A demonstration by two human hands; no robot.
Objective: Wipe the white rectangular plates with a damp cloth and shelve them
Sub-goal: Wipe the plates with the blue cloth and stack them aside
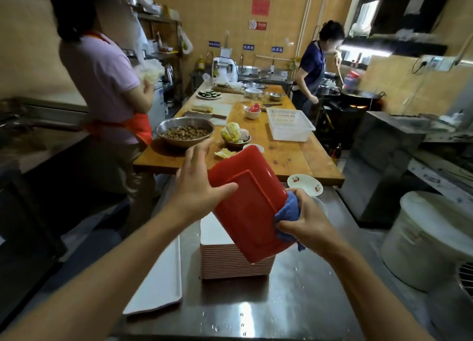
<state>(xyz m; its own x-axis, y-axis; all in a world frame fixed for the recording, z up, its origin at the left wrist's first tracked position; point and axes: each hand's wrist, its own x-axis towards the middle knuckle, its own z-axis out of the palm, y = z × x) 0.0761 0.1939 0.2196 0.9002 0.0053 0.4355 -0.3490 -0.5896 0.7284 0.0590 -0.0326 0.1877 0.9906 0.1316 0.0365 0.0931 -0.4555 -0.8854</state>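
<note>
**Red-backed plate held tilted above the stack**

Left hand point(198, 187) spread wide, fingers straight, thumb pressed flat on the red underside of a rectangular plate point(249, 207) held tilted in the air. Right hand point(304, 219) curled tight around a bunched blue cloth point(288, 214), pressing it against the plate's right edge. Directly beneath, a tall stack of plates point(235, 262) with white faces and red rims, standing on the wet steel counter point(281, 302). Just left of the stack, one long white tray point(158, 284) lying flat near the counter's edge. Behind the right hand, a small round dish point(305, 184) with a red print. Farther back, a wooden table point(284, 156) carrying a steel bowl point(184, 132) and a white basket point(290, 124). Two people standing beside that table.
</note>
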